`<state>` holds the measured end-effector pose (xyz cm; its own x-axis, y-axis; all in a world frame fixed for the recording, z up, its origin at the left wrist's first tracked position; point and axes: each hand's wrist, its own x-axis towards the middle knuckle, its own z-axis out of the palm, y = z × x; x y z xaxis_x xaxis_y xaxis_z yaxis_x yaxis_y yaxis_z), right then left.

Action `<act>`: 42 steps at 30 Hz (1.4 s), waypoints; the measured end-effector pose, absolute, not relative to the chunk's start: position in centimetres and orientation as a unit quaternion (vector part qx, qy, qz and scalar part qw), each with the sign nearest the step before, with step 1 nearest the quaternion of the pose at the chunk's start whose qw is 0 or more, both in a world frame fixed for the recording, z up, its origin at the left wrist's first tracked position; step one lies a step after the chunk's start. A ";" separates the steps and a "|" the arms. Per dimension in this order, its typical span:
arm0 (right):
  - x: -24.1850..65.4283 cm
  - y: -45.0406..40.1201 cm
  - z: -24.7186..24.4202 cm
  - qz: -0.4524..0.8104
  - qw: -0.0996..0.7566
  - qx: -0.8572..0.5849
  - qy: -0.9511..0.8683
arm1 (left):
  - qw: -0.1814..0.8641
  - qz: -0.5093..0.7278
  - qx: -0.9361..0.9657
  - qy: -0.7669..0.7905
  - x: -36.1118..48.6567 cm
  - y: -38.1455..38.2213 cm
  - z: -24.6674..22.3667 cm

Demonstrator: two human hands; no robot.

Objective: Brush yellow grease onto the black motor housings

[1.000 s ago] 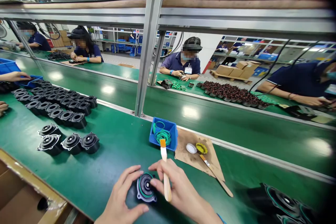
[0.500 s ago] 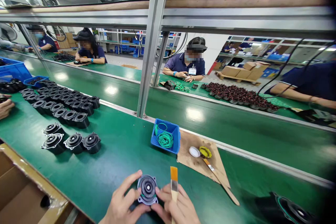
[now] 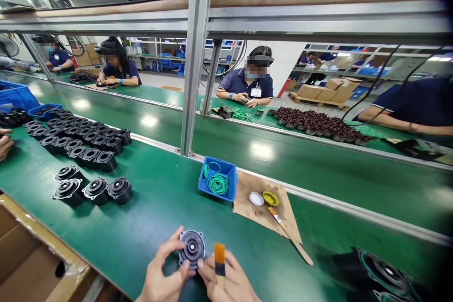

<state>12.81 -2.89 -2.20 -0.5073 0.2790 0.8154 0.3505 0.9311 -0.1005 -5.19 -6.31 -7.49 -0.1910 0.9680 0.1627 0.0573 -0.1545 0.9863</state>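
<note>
My left hand (image 3: 164, 264) grips a round black motor housing (image 3: 191, 248) with a pale metal rim and small lugs, fingers and thumb around its left side. Its ringed face, with a bright centre, is turned up toward me. The thumb and forefinger of my right hand (image 3: 228, 276) touch the housing's lower right edge. That same hand also holds a flat paintbrush (image 3: 220, 259), bristles up, its handle tucked among the fingers. Beyond the hands, a blue bin (image 3: 235, 184) contains green rubber rings (image 3: 217, 183).
Cardboard (image 3: 247, 205) carries a white lid (image 3: 256, 198), a yellow-rimmed pot (image 3: 271, 198) and a second brush (image 3: 293, 240). Several similar housings (image 3: 95, 188) stand at left, others (image 3: 382, 271) at lower right. A metal post (image 3: 193, 80) rises behind the bin. Co-workers sit across the bench.
The brush in my right hand has dropped and shifted left, closer to the housing. The whole view has slid slightly left and up, showing more of the lower-right housings.
</note>
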 end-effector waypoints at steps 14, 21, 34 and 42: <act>15.9 -3.2 1.2 0.506 0.532 -0.358 -0.578 | 0.318 0.460 0.618 0.552 -6.4 -5.2 -5.6; 15.9 -3.0 1.6 0.557 0.474 -0.458 -0.504 | 0.343 0.448 0.588 0.580 -6.1 -5.0 -4.5; 14.1 -3.1 0.4 0.634 0.419 -0.421 -0.496 | 0.332 0.478 0.562 0.588 -5.3 -5.5 -4.2; 15.0 -2.8 0.7 0.439 0.437 -0.434 -0.654 | 0.287 0.459 0.618 0.571 -6.0 -5.4 -4.5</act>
<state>14.99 -2.83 0.73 -0.2409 0.9519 0.1895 0.1837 0.2365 -0.9541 -6.04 -5.42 -4.50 -0.0721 0.9682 0.2395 0.4421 -0.1842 0.8778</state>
